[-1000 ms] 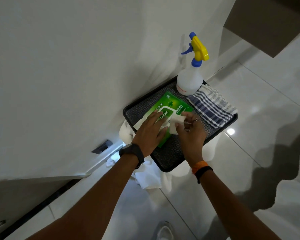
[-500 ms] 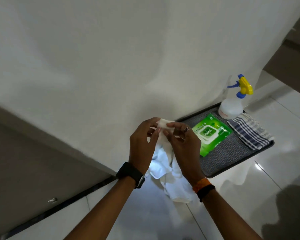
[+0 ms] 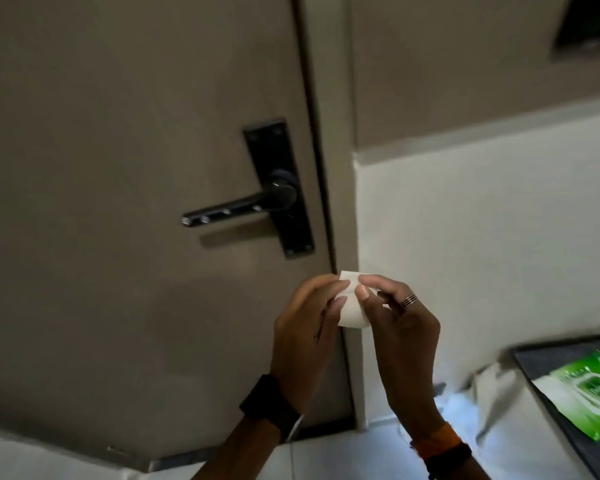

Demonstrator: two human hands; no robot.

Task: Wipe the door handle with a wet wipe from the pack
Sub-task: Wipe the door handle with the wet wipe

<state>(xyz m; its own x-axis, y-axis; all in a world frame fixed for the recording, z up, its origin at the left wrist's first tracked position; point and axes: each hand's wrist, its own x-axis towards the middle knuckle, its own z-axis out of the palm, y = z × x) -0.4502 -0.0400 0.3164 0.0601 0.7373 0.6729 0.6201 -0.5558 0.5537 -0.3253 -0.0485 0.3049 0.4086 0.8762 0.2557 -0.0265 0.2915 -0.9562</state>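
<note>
A folded white wet wipe is pinched between the fingertips of my left hand and my right hand, held up in front of the door edge. The black lever door handle on its black backplate sits on the grey-brown door, above and to the left of my hands and apart from them. The green wet wipe pack lies on a dark tray at the lower right.
A white cloth is bunched by the tray's left side. The door frame runs vertically behind my hands, with a white wall to its right. Pale tiled floor shows along the bottom.
I lifted the wipe off the pack with both hands and raised it. My view swung up and left from the tray to the door, bringing the handle into sight.
</note>
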